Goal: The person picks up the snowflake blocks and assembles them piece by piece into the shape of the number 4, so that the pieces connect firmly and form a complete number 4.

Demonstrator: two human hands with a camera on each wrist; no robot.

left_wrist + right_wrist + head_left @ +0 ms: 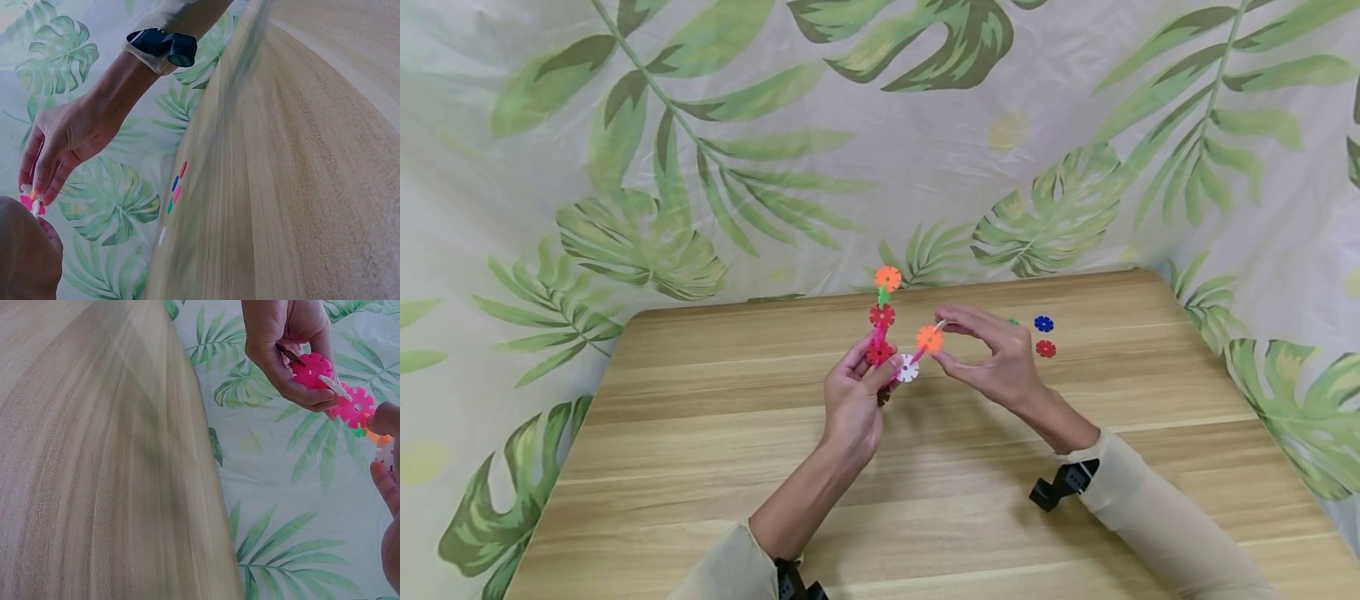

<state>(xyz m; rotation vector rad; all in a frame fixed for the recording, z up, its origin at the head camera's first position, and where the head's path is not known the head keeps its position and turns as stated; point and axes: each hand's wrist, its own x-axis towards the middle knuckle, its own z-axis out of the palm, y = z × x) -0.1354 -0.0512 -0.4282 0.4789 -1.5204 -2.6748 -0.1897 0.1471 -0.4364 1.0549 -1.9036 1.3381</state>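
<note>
A chain of notched plastic discs (882,316), slotted edge to edge, hangs between both hands above the table. My left hand (853,404) grips its middle, around a red disc and pink ones. From there one end rises through red and green to an orange disc (887,278). Toward the right the chain runs by a white disc (907,367) and a pink one (355,407) to another orange disc (929,339). Thumb and fingers of my right hand (1000,358) pinch a white disc (385,456) at that end. A dark brown disc shows below the left hand.
Loose discs lie on the wooden table (715,467) behind the right hand: blue (1043,323), red (1046,348), and a green one partly hidden. The left wrist view adds a pink disc (177,194) and a white disc (162,236). Leaf-patterned cloth (910,167) hangs behind.
</note>
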